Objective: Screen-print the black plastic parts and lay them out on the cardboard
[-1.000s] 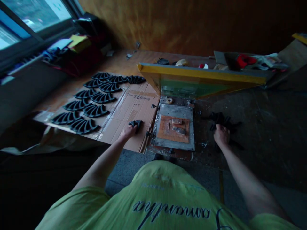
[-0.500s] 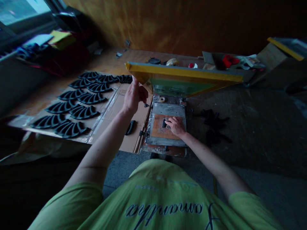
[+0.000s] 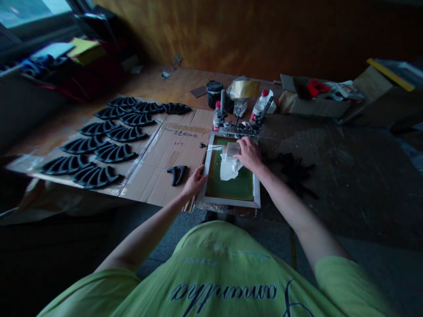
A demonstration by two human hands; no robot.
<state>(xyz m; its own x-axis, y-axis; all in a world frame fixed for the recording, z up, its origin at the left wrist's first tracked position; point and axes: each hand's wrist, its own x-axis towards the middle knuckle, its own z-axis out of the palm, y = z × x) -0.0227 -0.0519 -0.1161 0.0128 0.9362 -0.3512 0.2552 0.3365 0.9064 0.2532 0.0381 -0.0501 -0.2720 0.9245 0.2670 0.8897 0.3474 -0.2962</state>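
Observation:
A screen printing frame [image 3: 233, 203] with green mesh lies flat in front of me. My left hand [image 3: 195, 180] is closed on its left edge, thumb towards the rim. In my right hand [image 3: 250, 153] is a squeegee [image 3: 233, 149], gripped near the upper part of the mesh. White ink [image 3: 229, 171] spreads over the mesh just below the blade. Metal clamps [image 3: 239, 128] stand at the frame's far end. Whatever lies beneath the mesh is hidden.
Black curved ribbed pieces [image 3: 115, 152] lie in rows on cardboard [image 3: 155, 176] to the left, with a small black piece [image 3: 177, 175] nearer. Behind stand bottles [image 3: 259, 105], a dark tub [image 3: 214, 92] and an open box [image 3: 325, 105]. Black pieces [image 3: 294, 169] are heaped at right.
The raised screen has come down flat. My left hand has dropped from its upper corner to its left edge. My right hand has left the small black item beneath and now holds the squeegee.

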